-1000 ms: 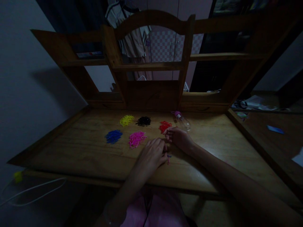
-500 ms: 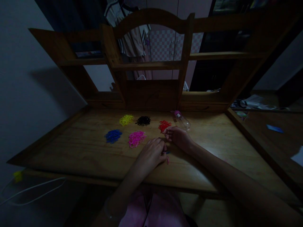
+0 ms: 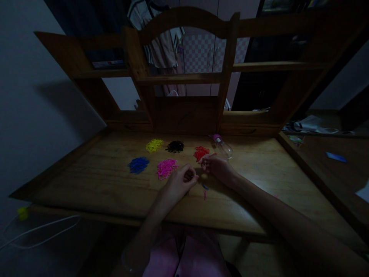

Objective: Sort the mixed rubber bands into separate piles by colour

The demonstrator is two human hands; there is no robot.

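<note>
Five small piles of rubber bands lie on the wooden desk [image 3: 100, 184]: yellow [image 3: 154, 145], black [image 3: 175, 146], red [image 3: 200, 152], blue [image 3: 138, 164] and pink [image 3: 167, 168]. My left hand [image 3: 180, 182] hovers just right of the pink pile, fingers curled in a pinch on something too small to name. My right hand [image 3: 216, 166] rests below the red pile, fingers closed in a pinch. Between and below the hands lie a loose blue band [image 3: 205, 187] and a loose pink band [image 3: 205, 195].
A small clear bottle with a pink cap [image 3: 221, 146] lies beside the red pile. A wooden hutch with shelves [image 3: 184, 77] rises at the desk's back. A second desk surface with papers [image 3: 334, 157] is on the right. A white cable [image 3: 37, 231] hangs at lower left.
My left hand has lifted and drawn left, uncovering the loose blue and pink bands on the desk. My right hand has barely moved.
</note>
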